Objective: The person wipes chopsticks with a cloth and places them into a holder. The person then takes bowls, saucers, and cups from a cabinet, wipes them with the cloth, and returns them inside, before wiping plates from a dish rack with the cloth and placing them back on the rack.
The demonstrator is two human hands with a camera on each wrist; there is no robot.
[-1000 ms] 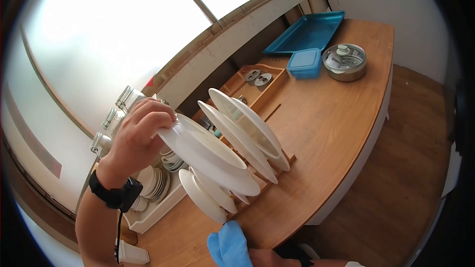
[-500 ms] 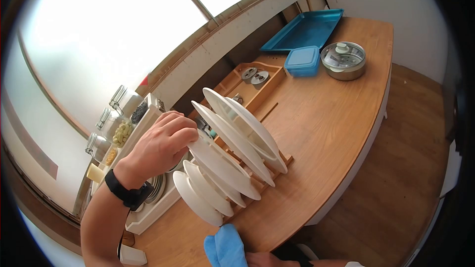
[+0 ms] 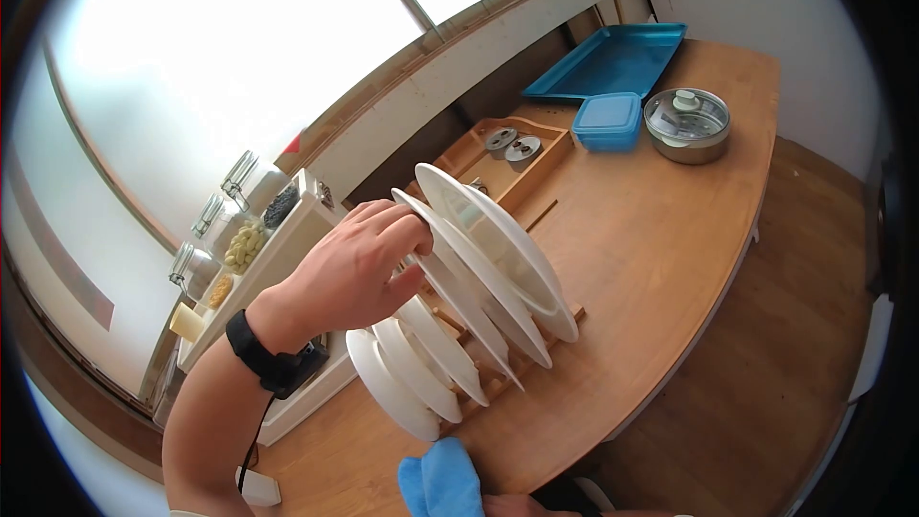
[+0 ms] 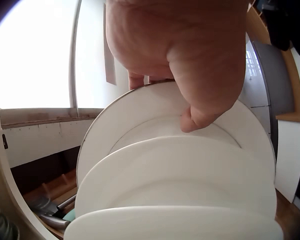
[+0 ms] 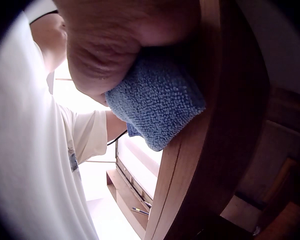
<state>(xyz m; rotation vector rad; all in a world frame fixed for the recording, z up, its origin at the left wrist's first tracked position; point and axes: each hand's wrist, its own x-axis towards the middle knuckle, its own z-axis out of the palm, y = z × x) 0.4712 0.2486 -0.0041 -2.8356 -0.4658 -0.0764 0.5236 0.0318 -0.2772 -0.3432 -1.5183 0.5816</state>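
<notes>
In the head view my left hand point(image 3: 349, 273) grips the upper rim of a white plate point(image 3: 459, 302), which stands on edge in a wooden rack point(image 3: 577, 312) between smaller plates point(image 3: 383, 383) and larger ones point(image 3: 522, 268). From the left wrist view, the thumb of my left hand point(image 4: 190, 45) lies on the face of that plate point(image 4: 102, 135), other fingers behind its rim; two more plates overlap it in front. My right hand point(image 3: 517, 505) holds a folded blue cloth point(image 3: 445, 481) by the table edge. The right wrist view shows this hand point(image 5: 115, 40) round the cloth point(image 5: 155, 100), fingertips hidden.
Behind the rack lies a wooden tray point(image 3: 550, 165) with metal tins. Farther right are a blue lidded box point(image 3: 609, 123), a glass-lidded pot point(image 3: 687, 126) and a blue tray point(image 3: 613, 62). Jars point(image 3: 241, 239) line a white shelf at left.
My left hand has brought the plate down from its tilted position into the rack and moved right towards the larger plates. My right hand and the cloth have hardly moved.
</notes>
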